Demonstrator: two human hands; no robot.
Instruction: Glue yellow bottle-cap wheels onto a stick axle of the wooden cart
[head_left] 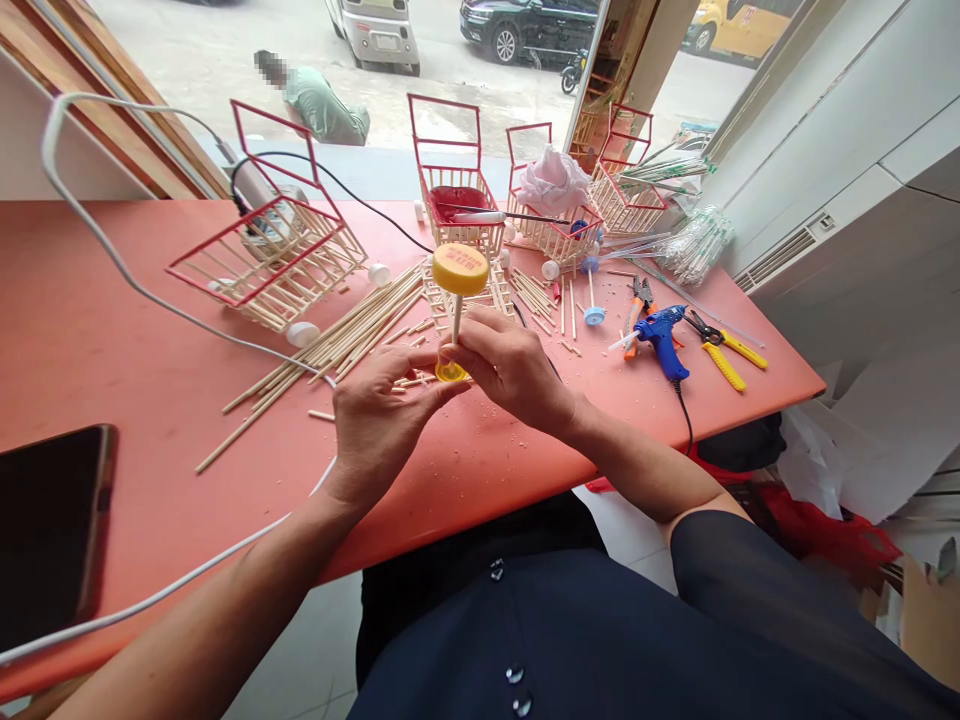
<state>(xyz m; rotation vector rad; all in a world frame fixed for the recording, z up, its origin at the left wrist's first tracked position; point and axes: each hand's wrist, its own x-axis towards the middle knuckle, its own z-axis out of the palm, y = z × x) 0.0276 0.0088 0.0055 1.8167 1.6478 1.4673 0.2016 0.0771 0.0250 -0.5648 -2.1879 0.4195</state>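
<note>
Between my two hands stands a short wooden stick [457,318] with a yellow cap [460,268] on its top end and a second yellow cap [450,371], hollow side up, at its lower end. My left hand [382,410] pinches the lower cap by its rim. Closed round the stick just above that cap is my right hand [514,365]. Loose wooden sticks [337,335] lie beyond my left hand. A blue glue gun [660,338] rests to the right of my right hand, beside orange-handled pliers [640,305] and yellow-handled pliers [724,350].
Small stick carts with red trim [270,260] line the back of the red table [225,520]. A phone [56,530] lies at the left. A white cable [165,300] crosses the left side. Plastic-wrapped bundles [697,245] sit back right. A person [322,105] is outside.
</note>
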